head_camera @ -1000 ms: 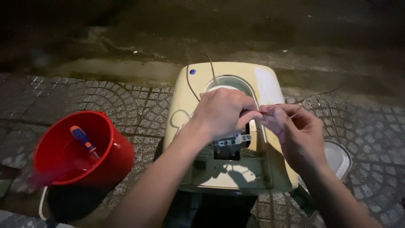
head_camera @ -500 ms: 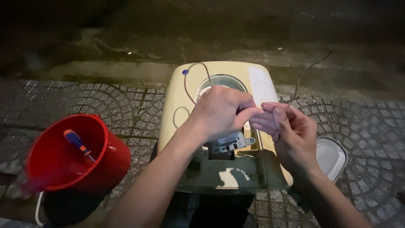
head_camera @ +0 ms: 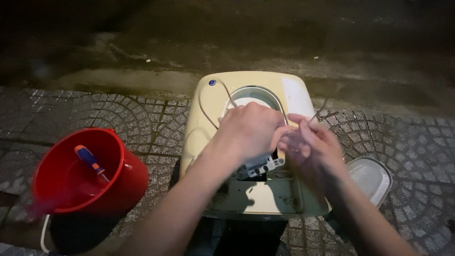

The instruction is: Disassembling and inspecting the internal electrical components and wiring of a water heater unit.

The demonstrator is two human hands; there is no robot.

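A cream-coloured appliance housing (head_camera: 208, 114) lies open side up on the paving, with a round opening at its far end and a grey terminal block (head_camera: 258, 167) inside. My left hand (head_camera: 249, 130) reaches over it from the left, fingers pinched on thin wires. My right hand (head_camera: 310, 144) meets it from the right, fingertips closed on the same thin wires (head_camera: 318, 111). Another thin grey wire (head_camera: 204, 102) loops over the housing's top left. What lies under my hands is hidden.
A red plastic bucket (head_camera: 121, 189) stands at the left with an orange-and-blue-handled screwdriver (head_camera: 90, 161) leaning inside. A clear plastic lid or tray (head_camera: 372, 178) lies at the right. Patterned cobble paving surrounds everything; a dark wet road runs beyond.
My hands stay together on the wires over the housing. The view has shifted slightly, and the grey wire loop at the top left has come into sight.
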